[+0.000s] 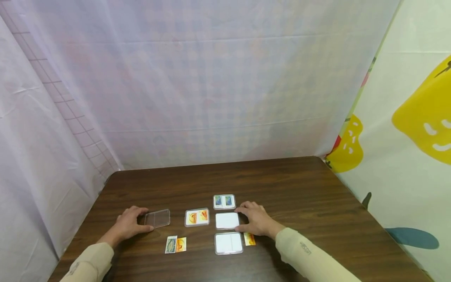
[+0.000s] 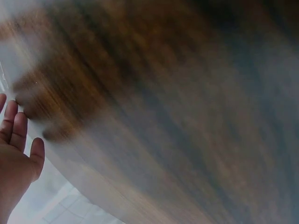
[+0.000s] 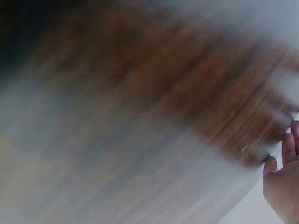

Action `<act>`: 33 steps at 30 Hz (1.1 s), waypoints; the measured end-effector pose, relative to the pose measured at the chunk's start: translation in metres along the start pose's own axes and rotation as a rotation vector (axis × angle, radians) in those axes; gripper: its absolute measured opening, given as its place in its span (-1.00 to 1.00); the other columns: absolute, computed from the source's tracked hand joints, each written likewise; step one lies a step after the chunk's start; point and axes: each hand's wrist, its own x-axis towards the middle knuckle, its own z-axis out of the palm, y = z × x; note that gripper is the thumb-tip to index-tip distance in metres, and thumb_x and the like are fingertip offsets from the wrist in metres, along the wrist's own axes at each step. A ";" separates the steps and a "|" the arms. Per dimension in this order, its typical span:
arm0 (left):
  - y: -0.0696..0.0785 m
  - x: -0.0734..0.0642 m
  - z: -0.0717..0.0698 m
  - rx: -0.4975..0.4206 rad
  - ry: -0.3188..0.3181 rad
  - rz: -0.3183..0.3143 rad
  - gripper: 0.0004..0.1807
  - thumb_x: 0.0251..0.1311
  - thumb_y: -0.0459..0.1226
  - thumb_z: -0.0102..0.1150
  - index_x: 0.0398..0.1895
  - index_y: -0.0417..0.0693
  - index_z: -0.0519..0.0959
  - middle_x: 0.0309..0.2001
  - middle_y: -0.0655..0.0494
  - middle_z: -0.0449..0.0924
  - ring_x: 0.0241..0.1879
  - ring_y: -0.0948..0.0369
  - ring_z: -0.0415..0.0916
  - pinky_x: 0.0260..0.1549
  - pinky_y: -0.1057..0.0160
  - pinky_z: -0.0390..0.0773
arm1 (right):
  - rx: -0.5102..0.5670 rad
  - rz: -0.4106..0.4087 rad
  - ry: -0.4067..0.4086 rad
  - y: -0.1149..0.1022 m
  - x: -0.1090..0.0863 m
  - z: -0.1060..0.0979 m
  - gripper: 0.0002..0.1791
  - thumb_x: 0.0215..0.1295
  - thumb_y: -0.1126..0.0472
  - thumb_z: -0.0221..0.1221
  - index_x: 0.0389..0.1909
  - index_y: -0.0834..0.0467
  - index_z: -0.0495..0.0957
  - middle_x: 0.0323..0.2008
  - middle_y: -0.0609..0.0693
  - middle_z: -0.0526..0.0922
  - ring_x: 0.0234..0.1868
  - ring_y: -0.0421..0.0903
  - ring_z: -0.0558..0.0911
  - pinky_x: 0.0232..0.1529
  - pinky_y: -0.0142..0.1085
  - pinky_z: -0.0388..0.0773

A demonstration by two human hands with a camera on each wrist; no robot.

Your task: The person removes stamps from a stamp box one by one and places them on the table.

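Note:
My left hand [image 1: 128, 223] rests at the left end of a clear plastic case half [image 1: 157, 218], with thumb and fingertips near its corners. My right hand [image 1: 257, 218] lies at the right edge of a white-filled clear case [image 1: 227, 221], thumb and forefinger at its two right corners. In both wrist views the left hand [image 2: 18, 149] and right hand [image 3: 282, 182] have relaxed, fairly straight fingers over the table; neither case shows there. Farther back sits a case with two blue-green pictures [image 1: 224, 201]. Another case holds orange-yellow pictures [image 1: 197, 217].
Nearer the front lie a white case [image 1: 228, 243], a small orange picture card [image 1: 249, 239] partly below my right hand, and two small cards, one grey-green [image 1: 170, 244] and one orange [image 1: 181, 244]. The brown wooden table [image 1: 282, 180] meets cloth curtains [image 1: 211, 98] behind.

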 end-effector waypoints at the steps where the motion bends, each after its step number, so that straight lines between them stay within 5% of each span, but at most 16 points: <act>1: 0.000 0.000 0.000 0.003 -0.001 0.000 -0.20 -0.10 0.01 0.53 0.13 -0.34 0.53 -0.01 -0.20 0.52 -0.03 -0.13 0.40 -0.09 -0.28 0.31 | 0.000 -0.001 0.000 0.000 0.000 0.000 -0.30 0.20 -0.22 0.31 0.25 0.11 0.50 0.19 0.12 0.44 0.25 0.16 0.36 0.22 0.17 0.20; 33: 0.009 0.005 0.001 0.013 -0.009 -0.009 -0.32 -0.03 0.07 0.45 0.02 -0.27 0.59 -0.07 -0.09 0.56 -0.05 -0.07 0.44 -0.06 -0.22 0.31 | 0.005 0.008 -0.006 -0.002 0.000 -0.002 -0.30 0.18 -0.22 0.32 0.24 0.10 0.51 0.20 0.11 0.44 0.24 0.15 0.36 0.22 0.16 0.21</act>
